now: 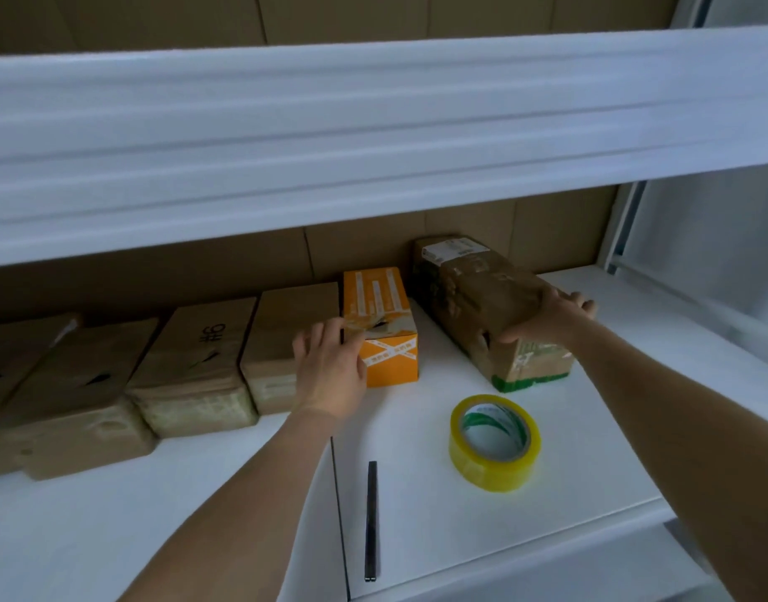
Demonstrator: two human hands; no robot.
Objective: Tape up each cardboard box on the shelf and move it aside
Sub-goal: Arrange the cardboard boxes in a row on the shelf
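the picture is dim and cool, with a bluish cast over the white shelf (438,493); the brightest patch lies at the far right, where pale light seems to come in; shadows are soft and short, pooling beneath the upper shelf (373,136) and darkening the cardboard boxes at the left (69,397); the tape roll (495,443) gives a faint sheen, without harsh glare; the whole frame is slightly soft, blurrier toward the left edge; the wide lens bows the upper shelf's straight edges.

"#6" handwritten on brown cardboard box (208,341) top
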